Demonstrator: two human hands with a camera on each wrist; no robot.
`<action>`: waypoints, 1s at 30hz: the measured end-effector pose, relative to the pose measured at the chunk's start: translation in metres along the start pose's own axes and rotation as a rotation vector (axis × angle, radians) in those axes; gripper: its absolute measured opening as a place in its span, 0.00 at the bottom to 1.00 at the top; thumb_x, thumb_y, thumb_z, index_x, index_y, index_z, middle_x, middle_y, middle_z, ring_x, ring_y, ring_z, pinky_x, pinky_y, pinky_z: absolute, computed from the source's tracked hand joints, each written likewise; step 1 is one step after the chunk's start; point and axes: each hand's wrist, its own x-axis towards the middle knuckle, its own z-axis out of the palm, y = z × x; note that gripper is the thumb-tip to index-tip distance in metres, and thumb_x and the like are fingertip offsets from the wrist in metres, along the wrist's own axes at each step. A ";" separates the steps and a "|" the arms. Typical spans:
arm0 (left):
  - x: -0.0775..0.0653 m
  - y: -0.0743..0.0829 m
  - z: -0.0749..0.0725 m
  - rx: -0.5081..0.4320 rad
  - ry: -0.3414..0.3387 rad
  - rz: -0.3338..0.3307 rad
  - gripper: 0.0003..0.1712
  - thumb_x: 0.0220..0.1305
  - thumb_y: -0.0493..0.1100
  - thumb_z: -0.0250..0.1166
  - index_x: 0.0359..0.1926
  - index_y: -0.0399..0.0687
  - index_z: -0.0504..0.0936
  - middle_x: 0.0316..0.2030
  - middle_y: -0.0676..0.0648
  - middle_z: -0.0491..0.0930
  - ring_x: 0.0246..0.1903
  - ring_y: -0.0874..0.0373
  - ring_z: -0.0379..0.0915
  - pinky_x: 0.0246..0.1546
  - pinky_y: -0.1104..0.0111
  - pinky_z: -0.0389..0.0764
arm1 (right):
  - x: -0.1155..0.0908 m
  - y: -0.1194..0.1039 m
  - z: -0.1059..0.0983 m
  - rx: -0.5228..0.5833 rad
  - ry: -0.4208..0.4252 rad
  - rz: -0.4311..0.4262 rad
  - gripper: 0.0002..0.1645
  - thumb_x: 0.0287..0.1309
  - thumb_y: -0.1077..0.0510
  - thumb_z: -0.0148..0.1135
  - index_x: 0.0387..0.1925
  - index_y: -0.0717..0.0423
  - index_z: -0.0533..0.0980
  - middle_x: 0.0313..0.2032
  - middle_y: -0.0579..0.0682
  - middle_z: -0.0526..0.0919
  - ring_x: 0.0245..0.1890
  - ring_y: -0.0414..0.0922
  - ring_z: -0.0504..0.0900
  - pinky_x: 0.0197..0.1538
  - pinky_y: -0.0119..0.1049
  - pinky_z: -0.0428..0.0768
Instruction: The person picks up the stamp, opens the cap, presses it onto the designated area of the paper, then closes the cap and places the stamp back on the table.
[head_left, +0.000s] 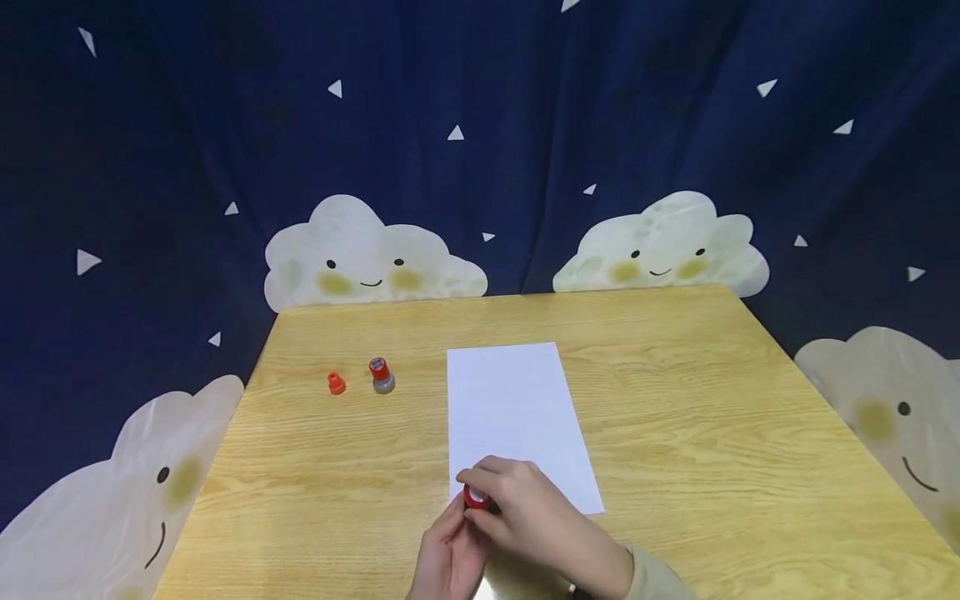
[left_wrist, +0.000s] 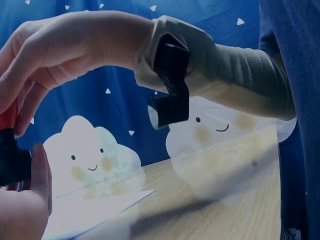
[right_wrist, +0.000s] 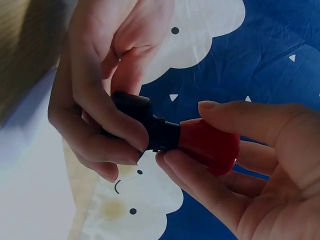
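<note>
Near the front of the table, both hands hold one small red-and-black stamp (right_wrist: 165, 134). My left hand (head_left: 452, 550) grips its black body (right_wrist: 132, 107) between thumb and fingers. My right hand (head_left: 521, 500) pinches the flared red handle (right_wrist: 212, 146) from above. In the head view only the red top with a pale centre shows; the fingers cover the rest. In the left wrist view the black body (left_wrist: 14, 162) sits below the right hand's fingers. The hands are over the near edge of a white sheet of paper (head_left: 506, 408).
At the back left of the wooden table (head_left: 712, 400) stand a red-and-grey cylinder (head_left: 382, 377) and a small red flared piece (head_left: 336, 383). A dark blue curtain (head_left: 517, 150) with clouds and triangles surrounds the table. A black camera (left_wrist: 172, 82) is strapped to the right wrist.
</note>
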 end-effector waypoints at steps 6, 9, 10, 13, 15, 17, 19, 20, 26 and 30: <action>0.002 0.000 0.001 -0.012 -0.028 0.010 0.28 0.74 0.36 0.26 0.56 0.39 0.73 0.58 0.44 0.72 0.60 0.59 0.65 0.68 0.67 0.58 | 0.004 0.001 -0.005 0.012 -0.030 0.029 0.16 0.41 0.64 0.71 0.37 0.54 0.80 0.32 0.44 0.82 0.32 0.35 0.79 0.34 0.23 0.80; 0.003 0.000 0.002 0.006 -0.040 0.020 0.29 0.74 0.37 0.24 0.57 0.39 0.72 0.58 0.45 0.72 0.59 0.59 0.66 0.68 0.68 0.59 | 0.006 0.001 -0.007 0.027 -0.031 0.037 0.16 0.40 0.64 0.71 0.37 0.55 0.80 0.33 0.45 0.83 0.33 0.35 0.80 0.35 0.24 0.80; 0.003 0.000 0.002 0.013 -0.043 0.025 0.29 0.74 0.37 0.24 0.57 0.39 0.72 0.58 0.45 0.72 0.58 0.59 0.66 0.68 0.69 0.59 | 0.006 0.001 -0.008 0.033 -0.029 0.037 0.17 0.40 0.64 0.70 0.37 0.55 0.80 0.33 0.45 0.83 0.33 0.35 0.80 0.35 0.24 0.80; 0.003 0.000 0.004 0.041 -0.035 0.031 0.28 0.75 0.38 0.25 0.56 0.40 0.72 0.57 0.46 0.72 0.58 0.60 0.66 0.67 0.69 0.60 | 0.008 0.001 -0.010 0.044 -0.022 0.035 0.16 0.39 0.65 0.70 0.37 0.55 0.80 0.32 0.44 0.83 0.32 0.35 0.79 0.35 0.23 0.80; 0.004 0.001 0.005 0.048 -0.034 0.029 0.27 0.75 0.38 0.26 0.56 0.40 0.72 0.57 0.46 0.72 0.57 0.60 0.66 0.67 0.69 0.61 | 0.009 0.002 -0.012 0.050 -0.022 0.031 0.16 0.39 0.65 0.70 0.36 0.55 0.80 0.31 0.44 0.83 0.32 0.34 0.79 0.35 0.23 0.80; 0.004 0.002 0.007 0.052 -0.045 0.030 0.27 0.75 0.38 0.26 0.56 0.40 0.72 0.57 0.46 0.72 0.57 0.60 0.67 0.66 0.69 0.62 | 0.010 0.002 -0.014 0.056 -0.026 0.034 0.16 0.39 0.65 0.70 0.36 0.55 0.80 0.31 0.43 0.83 0.31 0.34 0.79 0.35 0.22 0.79; 0.005 0.003 0.008 0.048 -0.077 0.037 0.27 0.75 0.38 0.25 0.57 0.39 0.71 0.57 0.45 0.72 0.57 0.59 0.67 0.66 0.68 0.62 | 0.011 0.003 -0.016 0.073 -0.028 0.044 0.17 0.39 0.65 0.71 0.37 0.55 0.81 0.31 0.43 0.83 0.31 0.33 0.78 0.35 0.22 0.79; 0.006 0.004 0.009 0.047 -0.094 0.045 0.28 0.75 0.38 0.24 0.57 0.38 0.70 0.58 0.44 0.71 0.58 0.59 0.66 0.66 0.68 0.62 | 0.012 0.004 -0.017 0.081 -0.030 0.050 0.17 0.39 0.65 0.71 0.37 0.55 0.81 0.31 0.43 0.83 0.31 0.33 0.78 0.35 0.22 0.78; 0.009 0.004 0.014 0.103 -0.130 0.126 0.26 0.76 0.39 0.26 0.60 0.33 0.66 0.61 0.38 0.66 0.63 0.52 0.61 0.68 0.62 0.59 | 0.018 0.006 -0.023 0.147 -0.009 0.131 0.17 0.37 0.65 0.73 0.36 0.56 0.82 0.30 0.43 0.84 0.29 0.33 0.78 0.33 0.22 0.79; 0.010 0.003 0.017 0.135 -0.105 0.150 0.25 0.76 0.39 0.29 0.61 0.32 0.65 0.62 0.37 0.65 0.64 0.49 0.60 0.67 0.60 0.60 | 0.021 0.007 -0.027 0.182 -0.017 0.188 0.17 0.36 0.66 0.73 0.35 0.56 0.83 0.30 0.44 0.84 0.29 0.33 0.78 0.33 0.23 0.80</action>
